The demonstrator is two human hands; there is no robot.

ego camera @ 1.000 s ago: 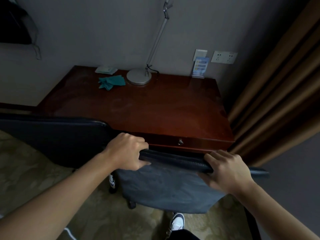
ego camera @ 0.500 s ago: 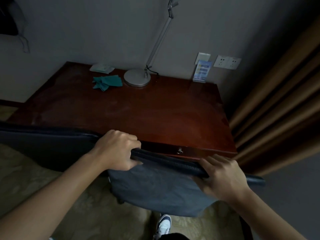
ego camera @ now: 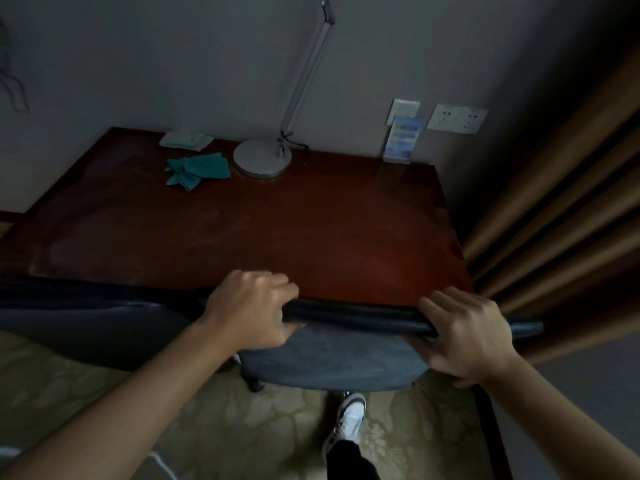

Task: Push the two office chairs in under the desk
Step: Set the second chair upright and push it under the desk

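A dark blue office chair (ego camera: 332, 358) stands at the front edge of the reddish-brown desk (ego camera: 311, 230), its backrest top touching or overlapping the desk edge. My left hand (ego camera: 249, 310) grips the left part of the backrest top. My right hand (ego camera: 464, 334) grips its right part. A second dark chair (ego camera: 86, 313) stands to the left, its backrest along the desk's front edge. The seats and the space under the desk are hidden.
On the desk's far side sit a lamp base (ego camera: 262, 157), a teal cloth (ego camera: 197, 169), a white packet (ego camera: 185, 140) and a blue card stand (ego camera: 403, 140). Brown curtains (ego camera: 561, 202) hang at the right. My shoe (ego camera: 349, 417) is on the patterned carpet.
The chair in my hands has moved forward against the desk, and its backrest now covers the drawer front and keyhole. I have stepped closer to the desk.
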